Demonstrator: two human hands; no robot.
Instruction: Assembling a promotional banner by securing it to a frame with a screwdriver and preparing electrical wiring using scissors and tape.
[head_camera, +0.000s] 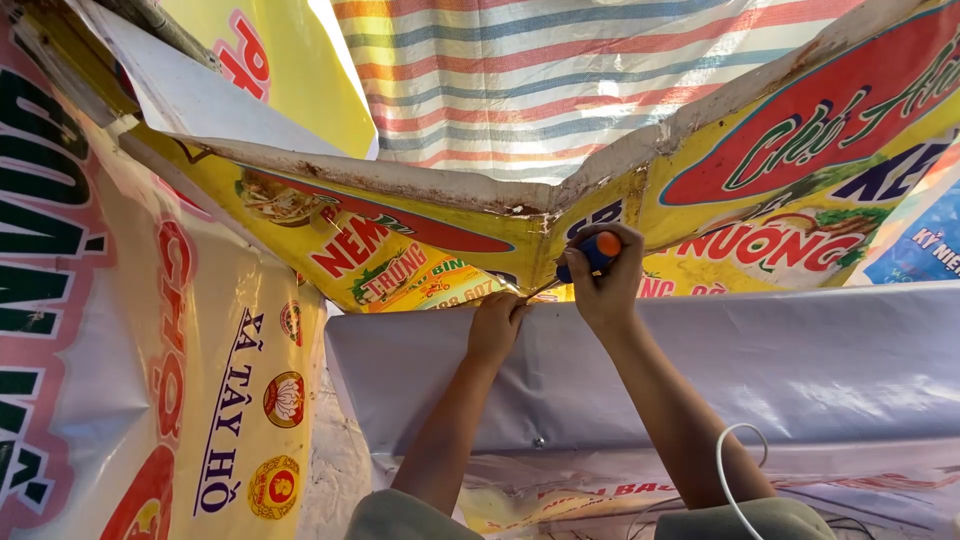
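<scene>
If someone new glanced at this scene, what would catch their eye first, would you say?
Probably the two raised arms at centre: the right hand grips an orange-and-blue-handled screwdriver, while the left hand presses the top edge of a pale grey sheet. Above them hang yellow printed banners and a striped tarpaulin.

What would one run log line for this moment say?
left hand: pressing white sheet top edge | right hand: gripping blue-orange screwdriver, tip at the edge beside left fingers | above: yellow sign panel, striped tarp
</scene>
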